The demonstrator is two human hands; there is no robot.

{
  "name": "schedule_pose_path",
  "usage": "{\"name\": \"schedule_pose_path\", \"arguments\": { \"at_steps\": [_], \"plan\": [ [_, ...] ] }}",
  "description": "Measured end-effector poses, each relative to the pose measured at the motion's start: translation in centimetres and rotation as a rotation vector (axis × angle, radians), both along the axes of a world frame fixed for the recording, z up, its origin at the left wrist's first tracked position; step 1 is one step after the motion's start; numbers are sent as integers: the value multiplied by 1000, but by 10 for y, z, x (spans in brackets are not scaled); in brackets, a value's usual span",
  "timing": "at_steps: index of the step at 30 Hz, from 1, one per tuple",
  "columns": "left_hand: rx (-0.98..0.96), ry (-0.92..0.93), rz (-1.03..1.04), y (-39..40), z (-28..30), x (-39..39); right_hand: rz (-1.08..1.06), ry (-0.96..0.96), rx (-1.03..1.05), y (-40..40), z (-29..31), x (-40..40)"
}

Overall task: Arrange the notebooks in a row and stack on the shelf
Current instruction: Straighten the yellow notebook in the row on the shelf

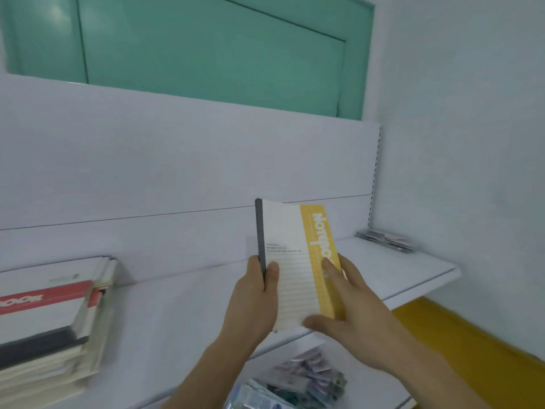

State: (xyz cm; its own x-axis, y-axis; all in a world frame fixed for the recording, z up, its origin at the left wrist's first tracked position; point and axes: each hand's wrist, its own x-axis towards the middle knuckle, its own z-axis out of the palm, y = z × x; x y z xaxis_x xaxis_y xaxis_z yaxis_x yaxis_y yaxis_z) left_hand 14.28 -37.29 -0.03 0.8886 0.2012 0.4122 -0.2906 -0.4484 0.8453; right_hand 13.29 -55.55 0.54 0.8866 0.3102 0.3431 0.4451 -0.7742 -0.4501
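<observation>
A white notebook (290,261) with a yellow band and a dark grey spine is held upright above the white shelf (407,278). My left hand (256,293) grips its spine edge, thumb across the lined cover. My right hand (351,308) holds the yellow side, fingers over the cover and thumb under the bottom corner. A stack of notebooks (47,326) lies flat at the left end of the shelf, the top ones white with a red band.
A small flat pile of items (386,240) lies at the shelf's far right, against the wall. Packaged goods (295,382) sit on a lower shelf below my hands. A yellow surface (460,338) shows at the lower right. A green door panel (206,48) is above.
</observation>
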Motion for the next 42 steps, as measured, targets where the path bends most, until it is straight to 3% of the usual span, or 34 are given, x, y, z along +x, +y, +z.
{"name": "schedule_pose_path", "arguments": {
  "at_steps": [9,13,16,20,27,42],
  "plan": [
    [-27,-31,-29,-137,-4,99,-139,-145,-12,-146,-4,67],
    [205,-63,121,-169,-17,152,-174,-211,-89,-179,-14,110],
    [259,-55,164,-189,-22,192,-179,-248,-168,-201,-23,152],
    [425,-58,58,-205,-30,246,-172,-359,-194,-229,-30,210],
    [840,190,-180,-217,-39,313,-88,-281,-394,-272,-43,319],
    [1199,365,89,-268,-91,399,192,-189,-539,-312,-90,486]
  ]
}}
